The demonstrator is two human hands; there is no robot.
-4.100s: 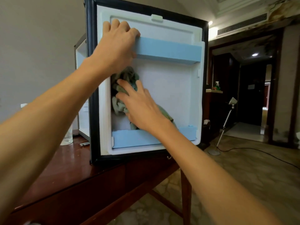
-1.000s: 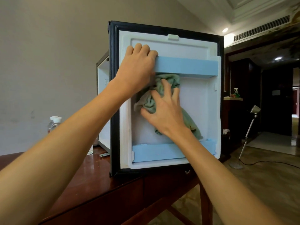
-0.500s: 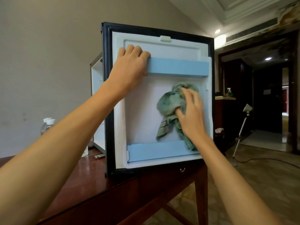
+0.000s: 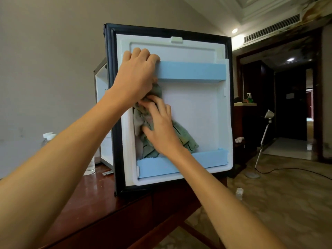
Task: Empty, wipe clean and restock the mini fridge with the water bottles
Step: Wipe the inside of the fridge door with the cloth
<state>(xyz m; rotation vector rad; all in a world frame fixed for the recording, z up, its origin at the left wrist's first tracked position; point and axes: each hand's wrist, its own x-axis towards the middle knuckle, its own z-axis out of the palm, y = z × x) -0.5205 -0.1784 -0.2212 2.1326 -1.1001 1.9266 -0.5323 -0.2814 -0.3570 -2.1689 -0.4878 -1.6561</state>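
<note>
The mini fridge's open door (image 4: 195, 112) faces me, white inside with a black frame and two light blue shelf rails. My left hand (image 4: 136, 74) grips the left end of the upper blue rail (image 4: 192, 71). My right hand (image 4: 159, 126) presses a crumpled green cloth (image 4: 185, 139) flat against the left part of the door's inner panel, just above the lower blue rail (image 4: 206, 159). The fridge body (image 4: 103, 119) shows behind the door at left. Water bottles (image 4: 48, 137) stand on the table further left, partly hidden by my left forearm.
The fridge sits on a dark red wooden table (image 4: 100, 191). To the right, a floor lamp (image 4: 264, 139) with its cable stands on the marble floor, a small white object (image 4: 239, 192) lies near the table leg, and a spray bottle (image 4: 249, 97) rests on a dark counter.
My right hand has swept the green cloth from the right side of the door panel back to the left side. The left hand still holds the upper rail.
</note>
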